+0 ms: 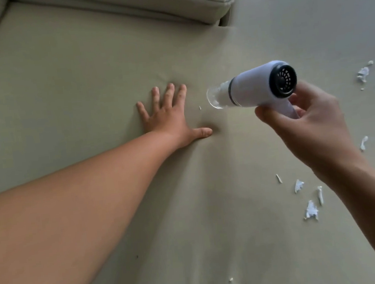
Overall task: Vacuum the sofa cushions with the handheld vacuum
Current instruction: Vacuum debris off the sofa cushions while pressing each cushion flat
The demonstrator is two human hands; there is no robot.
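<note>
- Pressing flat on the beige fabric sofa seat cushion [70,85], the left hand [169,116] is spread, its grip fully open with nothing held.
- Just right of it, the white handheld vacuum [255,86] is held over the cushion, its clear nozzle pointed leftward.
- Its handle is enclosed by the right hand [308,123], the grip curled round it.
- Scattered at the far right are torn white paper scraps [311,209].
</note>
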